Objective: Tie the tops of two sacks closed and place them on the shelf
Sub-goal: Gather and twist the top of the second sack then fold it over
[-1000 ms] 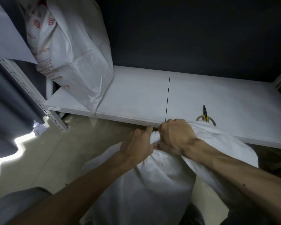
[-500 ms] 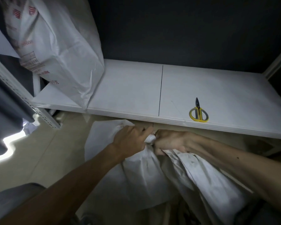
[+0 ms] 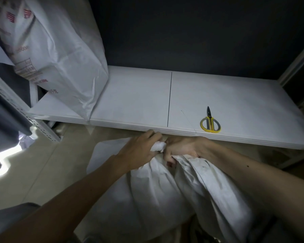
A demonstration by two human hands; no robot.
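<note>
The left hand [image 3: 142, 150] and right hand [image 3: 182, 149] still grip the bunched neck of the sack [image 3: 153, 195] at 6 o'clock, now below the shelf [image 3: 135, 97] edge. The scissors [image 3: 210, 122], 3 o'clock, lie uncovered; the shelved sack [image 3: 63, 50] stands at 10 o'clock.

We're looking into a storeroom here, a stockroom sort of corner. We've got a broad, low white shelf [image 3: 235, 95] by a perforated upright [image 3: 40, 127] at the left, dark wall [image 3: 182, 32] behind. A big printed sack [image 3: 65, 50] stands on its left end, yellow-handled scissors [image 3: 210, 122] lie near the front edge, and a white sack [image 3: 156, 199] slumps on the pale floor [image 3: 42, 172] below.
</note>
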